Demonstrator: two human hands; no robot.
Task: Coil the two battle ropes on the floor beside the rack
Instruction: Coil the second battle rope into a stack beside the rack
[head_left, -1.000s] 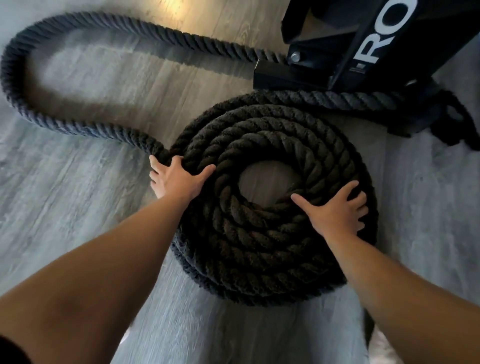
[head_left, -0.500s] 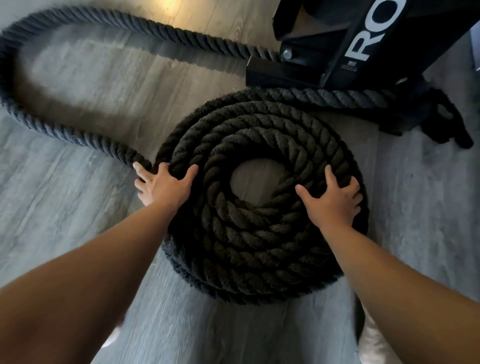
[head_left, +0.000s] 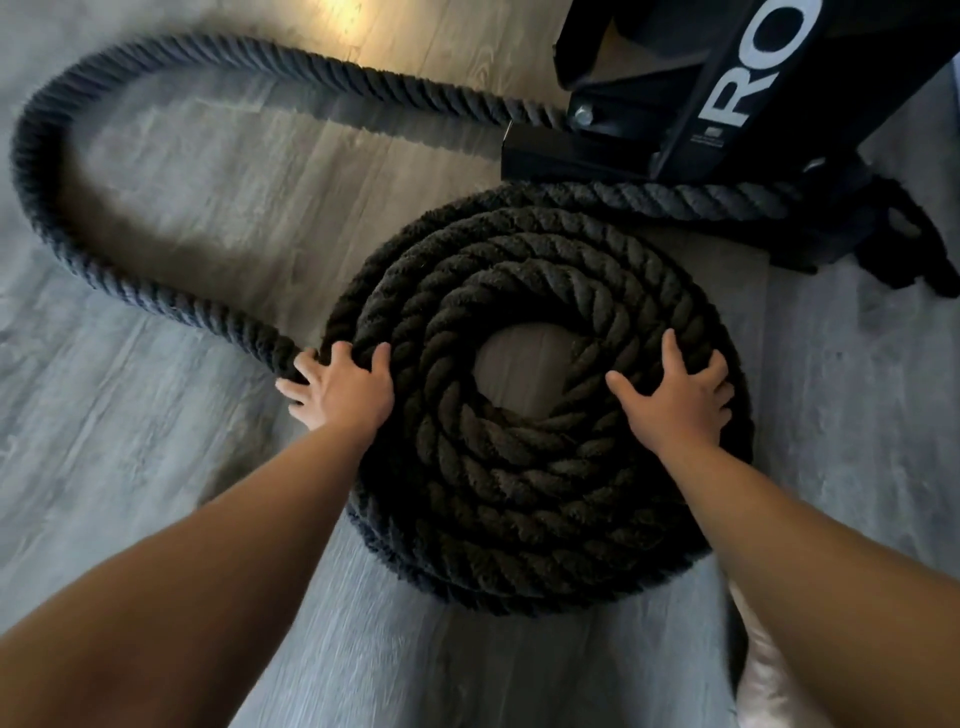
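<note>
Partly wound coil (head_left: 519, 493) of battle rope, lying flat on the floor (head_left: 130, 467) just in front of the rack (head_left: 727, 104). Our right hand (head_left: 675, 402) rests spread and flat on the upper turns. Our left hand (head_left: 340, 392) curls its fingers over the loose length (head_left: 156, 301) where it meets the outermost turn. To wind well, we judge, we should press the coil down on the right while feeding the loose length snug against the rim, leaving no gap.
</note>
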